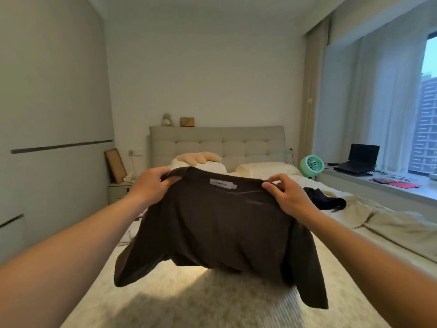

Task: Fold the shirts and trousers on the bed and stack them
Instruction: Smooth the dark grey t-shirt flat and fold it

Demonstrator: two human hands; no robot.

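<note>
A dark brown shirt (220,228) with a white neck label hangs in the air above the bed (179,301). My left hand (152,185) grips its left shoulder and my right hand (287,195) pinches its right shoulder. Both sleeves droop down toward the cream bedcover. The shirt's lower hem hangs just above the bed. A dark navy garment (324,200) lies crumpled on the bed's right side, behind my right hand.
A rumpled cream blanket (387,221) lies along the bed's right side. Pillows (267,169) sit by the padded headboard. A nightstand (119,190) stands at the left. A green fan (312,165) and a laptop (358,159) sit on the window ledge at the right.
</note>
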